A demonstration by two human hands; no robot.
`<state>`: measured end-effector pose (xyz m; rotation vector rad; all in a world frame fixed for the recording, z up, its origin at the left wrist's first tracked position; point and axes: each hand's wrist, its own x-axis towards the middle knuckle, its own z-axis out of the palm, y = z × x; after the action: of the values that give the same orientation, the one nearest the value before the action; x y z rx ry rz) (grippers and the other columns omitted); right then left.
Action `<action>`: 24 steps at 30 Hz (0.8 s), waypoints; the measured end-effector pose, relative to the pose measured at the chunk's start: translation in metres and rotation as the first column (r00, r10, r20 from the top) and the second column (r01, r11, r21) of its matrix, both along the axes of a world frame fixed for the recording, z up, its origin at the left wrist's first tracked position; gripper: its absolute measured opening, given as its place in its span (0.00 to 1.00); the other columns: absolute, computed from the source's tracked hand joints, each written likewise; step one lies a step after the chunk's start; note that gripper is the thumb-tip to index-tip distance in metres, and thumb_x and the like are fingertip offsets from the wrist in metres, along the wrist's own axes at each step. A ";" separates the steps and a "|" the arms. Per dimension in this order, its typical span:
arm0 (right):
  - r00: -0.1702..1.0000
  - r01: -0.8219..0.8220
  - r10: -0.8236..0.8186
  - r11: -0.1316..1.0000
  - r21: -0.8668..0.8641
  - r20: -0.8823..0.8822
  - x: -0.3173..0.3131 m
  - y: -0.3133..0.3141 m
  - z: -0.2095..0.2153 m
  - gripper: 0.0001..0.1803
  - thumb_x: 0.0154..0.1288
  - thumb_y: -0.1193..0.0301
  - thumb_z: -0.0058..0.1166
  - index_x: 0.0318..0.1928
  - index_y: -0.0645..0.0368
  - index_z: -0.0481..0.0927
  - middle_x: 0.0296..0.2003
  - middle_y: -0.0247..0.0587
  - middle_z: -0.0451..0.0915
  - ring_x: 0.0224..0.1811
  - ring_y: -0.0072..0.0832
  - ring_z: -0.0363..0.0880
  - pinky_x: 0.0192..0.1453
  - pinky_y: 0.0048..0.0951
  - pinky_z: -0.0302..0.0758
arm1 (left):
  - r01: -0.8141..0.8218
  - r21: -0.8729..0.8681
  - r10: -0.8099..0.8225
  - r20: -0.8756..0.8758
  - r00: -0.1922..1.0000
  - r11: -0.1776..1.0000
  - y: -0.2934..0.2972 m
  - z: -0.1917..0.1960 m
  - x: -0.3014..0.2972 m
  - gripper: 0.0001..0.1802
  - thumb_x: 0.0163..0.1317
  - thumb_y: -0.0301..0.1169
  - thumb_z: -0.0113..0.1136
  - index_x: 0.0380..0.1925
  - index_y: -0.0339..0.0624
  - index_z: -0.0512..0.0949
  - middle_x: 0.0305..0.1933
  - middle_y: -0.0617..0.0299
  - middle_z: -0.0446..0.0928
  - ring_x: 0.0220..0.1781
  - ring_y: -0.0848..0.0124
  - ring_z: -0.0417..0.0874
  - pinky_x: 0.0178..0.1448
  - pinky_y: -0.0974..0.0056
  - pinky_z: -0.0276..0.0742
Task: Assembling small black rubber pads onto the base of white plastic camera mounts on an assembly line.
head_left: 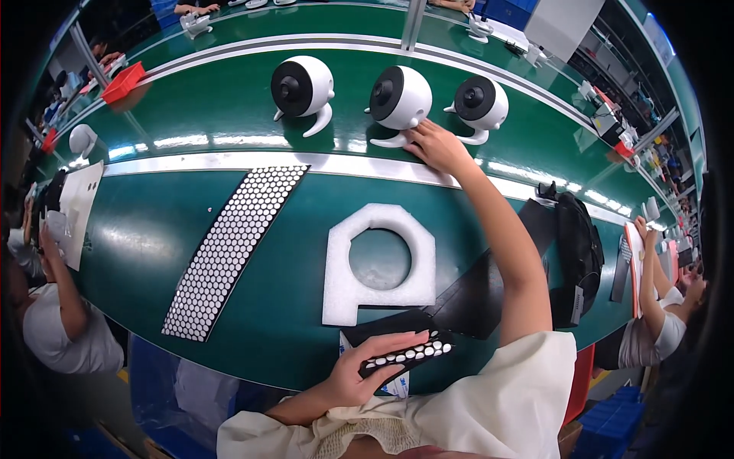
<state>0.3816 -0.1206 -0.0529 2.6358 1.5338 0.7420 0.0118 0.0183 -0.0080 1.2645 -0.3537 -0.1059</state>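
Three white ball-shaped cameras with black fronts stand in a row on the raised far side of the bench: a left camera (pixel 319 80), a middle camera (pixel 417 90) and a right camera (pixel 495 101). My right hand (pixel 442 149) reaches out to the middle one, its fingers closed at the curved foot. Near my body, my left hand (pixel 358 375) holds a black strip with round white pads (pixel 417 353) between thumb and fingers. Just beyond it lies a white foam block (pixel 340 279) with a large round hole.
A long black sheet of white round pads (pixel 229 249) lies on the green bench (pixel 145 229) at left. Dark flat strips (pixel 470 302) and a black bag (pixel 577 252) are at right. A red bin (pixel 124 82) stands far left. Other people work on both sides.
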 end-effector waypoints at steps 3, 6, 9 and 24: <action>0.999 0.021 -0.026 0.994 0.107 0.046 -0.009 -0.013 -0.007 0.16 0.62 0.60 0.40 0.41 0.57 0.74 0.46 0.41 0.73 0.48 0.35 0.72 0.47 0.32 0.72 | -0.003 -0.039 0.003 -0.020 1.000 0.999 0.001 0.000 0.000 0.22 0.55 0.14 0.46 0.52 0.30 0.61 0.55 0.49 0.67 0.59 0.63 0.66 0.62 0.64 0.59; 0.999 -0.032 0.026 0.959 0.283 0.025 -0.012 -0.030 -0.002 0.06 0.56 0.70 0.47 0.29 0.59 0.74 0.28 0.38 0.77 0.29 0.34 0.77 0.31 0.30 0.74 | 0.008 -0.020 -0.008 -0.011 1.000 1.000 0.002 0.000 0.000 0.22 0.55 0.15 0.46 0.52 0.30 0.61 0.55 0.48 0.67 0.59 0.62 0.66 0.62 0.63 0.59; 0.995 -0.014 -0.027 0.921 0.390 0.100 -0.009 -0.053 0.000 0.05 0.52 0.73 0.51 0.23 0.58 0.70 0.21 0.38 0.72 0.23 0.33 0.72 0.28 0.30 0.69 | 0.030 -0.042 -0.030 0.001 1.000 0.999 -0.001 -0.003 0.001 0.22 0.55 0.15 0.47 0.52 0.30 0.61 0.55 0.48 0.67 0.59 0.62 0.66 0.61 0.63 0.59; 0.840 0.543 -0.033 0.068 0.837 -0.542 0.091 -0.157 0.023 0.38 0.45 0.57 0.62 0.55 0.59 0.63 0.45 0.49 0.71 0.44 0.38 0.73 0.52 0.30 0.68 | -0.024 -0.029 0.023 -0.027 0.999 0.999 -0.001 0.001 0.002 0.20 0.55 0.15 0.48 0.50 0.29 0.63 0.54 0.47 0.68 0.58 0.62 0.68 0.60 0.65 0.61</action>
<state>0.4725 -0.2773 -0.0295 4.0472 0.1025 1.7536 0.0133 0.0177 -0.0068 1.2366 -0.3160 -0.0974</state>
